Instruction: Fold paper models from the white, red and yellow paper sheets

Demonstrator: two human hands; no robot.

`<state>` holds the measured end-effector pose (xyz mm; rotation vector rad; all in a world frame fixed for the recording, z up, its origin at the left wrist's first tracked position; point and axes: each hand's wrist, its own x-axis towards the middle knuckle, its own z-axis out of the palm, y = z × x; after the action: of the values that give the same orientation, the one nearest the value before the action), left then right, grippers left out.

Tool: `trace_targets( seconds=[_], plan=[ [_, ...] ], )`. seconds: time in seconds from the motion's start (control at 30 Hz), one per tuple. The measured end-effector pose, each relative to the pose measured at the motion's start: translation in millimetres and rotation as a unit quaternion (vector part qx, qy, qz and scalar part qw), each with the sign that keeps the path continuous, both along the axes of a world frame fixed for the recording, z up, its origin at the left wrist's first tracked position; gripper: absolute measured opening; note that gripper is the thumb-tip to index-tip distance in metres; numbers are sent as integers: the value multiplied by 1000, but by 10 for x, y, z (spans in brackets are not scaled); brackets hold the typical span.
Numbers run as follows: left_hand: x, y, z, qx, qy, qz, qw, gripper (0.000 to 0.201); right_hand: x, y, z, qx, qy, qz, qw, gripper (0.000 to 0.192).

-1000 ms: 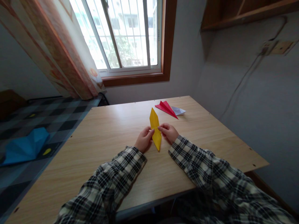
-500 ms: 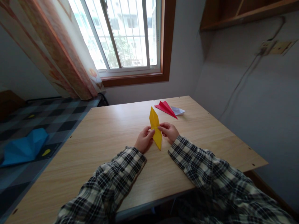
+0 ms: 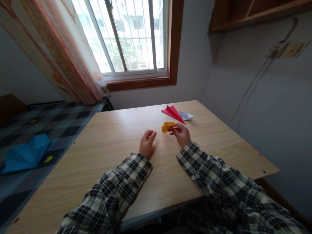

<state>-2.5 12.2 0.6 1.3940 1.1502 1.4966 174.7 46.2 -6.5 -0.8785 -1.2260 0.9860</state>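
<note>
A piece of folded yellow paper (image 3: pixel 166 127) is pinched between the thumb and fingers of my right hand (image 3: pixel 181 134), above the table. It looks short and bunched from this angle, and part of it is covered by my fingertips. My left hand (image 3: pixel 147 143) is a little to the left, apart from the paper. Its thumb and fingers are closed together, with nothing visible in them. Behind my right hand lie a red paper plane (image 3: pixel 172 112) and a folded white paper boat (image 3: pixel 186 116), the plane's edge overlapping the boat in view.
The wooden table (image 3: pixel 117 169) spans the middle. To its left, a blue folded paper (image 3: pixel 28 152) lies on a checked cloth (image 3: pixel 14 123). A window (image 3: pixel 131 35) and a curtain (image 3: pixel 65 52) are behind; a cable (image 3: pixel 253 81) hangs on the right wall.
My left hand has let go of the yellow paper and drawn slightly left. The paper, long and upright before, is now turned and compact in my right hand, a bit higher.
</note>
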Motion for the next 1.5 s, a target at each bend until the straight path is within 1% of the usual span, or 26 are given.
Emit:
trace_targets(
  seconds=[0.1,0.2,0.27,0.33,0.4,0.47,0.6,0.73,0.8,0.9,1.03,1.1,1.17,1.27,1.37,1.5],
  plan=[
    [21,6,-39,-37,-27,-56,997,40,4,-40,4,73,-53,3,996,28],
    [53,27,-86,-98,-98,-122,983,53,21,-99,65,170,-147,-2,974,13],
    [63,39,-93,-130,-142,-162,968,58,29,-135,110,229,-184,11,956,11],
    [62,42,-75,-152,-174,-179,956,60,31,-159,133,265,-208,28,941,13],
    [55,36,-43,-165,-189,-173,952,58,30,-166,129,279,-227,40,932,14],
    [48,30,-20,-171,-187,-159,954,52,30,-156,104,288,-245,46,925,14],
    [40,35,-35,-169,-179,-138,959,37,39,-109,39,315,-273,40,908,13],
    [30,49,-73,-162,-180,-138,960,34,50,-77,-1,345,-291,38,892,14],
    [26,53,-81,-159,-181,-138,961,33,54,-70,-11,352,-294,39,888,15],
    [30,57,-84,-155,-189,-135,960,33,61,-62,-18,351,-289,39,890,13],
    [48,48,-61,-143,-202,-122,961,37,68,-55,-9,344,-277,46,896,9],
    [53,36,-40,-136,-195,-113,965,37,64,-59,1,337,-269,47,901,7],
    [49,26,-27,-130,-173,-108,970,38,50,-69,9,318,-254,42,912,5],
    [33,24,-37,-117,-145,-116,976,38,16,-91,4,259,-217,36,941,6],
    [20,30,-64,-105,-131,-124,978,39,-22,-111,-25,173,-180,29,968,17],
    [14,19,-76,-103,-109,-130,980,42,-65,-117,-84,74,-139,30,987,28]
  ],
)
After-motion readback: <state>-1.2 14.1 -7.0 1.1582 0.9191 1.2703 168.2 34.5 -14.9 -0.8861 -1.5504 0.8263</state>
